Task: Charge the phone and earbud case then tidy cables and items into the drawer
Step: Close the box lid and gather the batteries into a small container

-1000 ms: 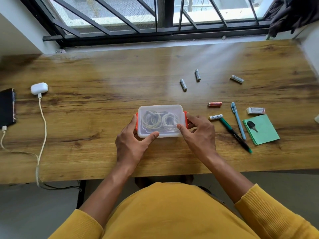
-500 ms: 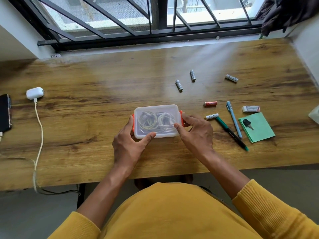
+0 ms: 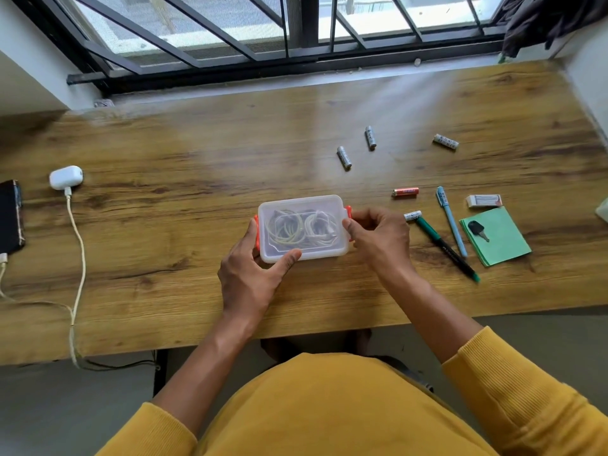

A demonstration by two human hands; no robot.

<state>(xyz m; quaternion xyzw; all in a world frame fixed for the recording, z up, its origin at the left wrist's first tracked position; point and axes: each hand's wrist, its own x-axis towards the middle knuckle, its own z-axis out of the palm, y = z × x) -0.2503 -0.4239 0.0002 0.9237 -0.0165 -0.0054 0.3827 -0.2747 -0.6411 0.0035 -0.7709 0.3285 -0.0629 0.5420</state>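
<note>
A clear plastic box (image 3: 302,225) with orange side clips and coiled cables inside sits on the wooden desk (image 3: 184,232). My left hand (image 3: 250,274) grips its left end, thumb on the lid's near corner. My right hand (image 3: 378,238) holds the right end, fingers curled at the orange clip. Far left, a white earbud case (image 3: 65,177) is plugged into a white cable (image 3: 77,245). A dark phone (image 3: 11,217) lies at the left edge with a second cable plugged in. No drawer is in view.
Several batteries (image 3: 344,157) lie scattered behind and right of the box. Right of my hand are a green pen (image 3: 444,246), a blue pen (image 3: 451,222), an eraser (image 3: 484,201) and a green notepad (image 3: 500,238) with a key (image 3: 477,230) on it. Window bars run along the back.
My right hand's fingers have curled in at the box's right orange clip. The box and my left hand stay in place; the camera has shifted slightly.
</note>
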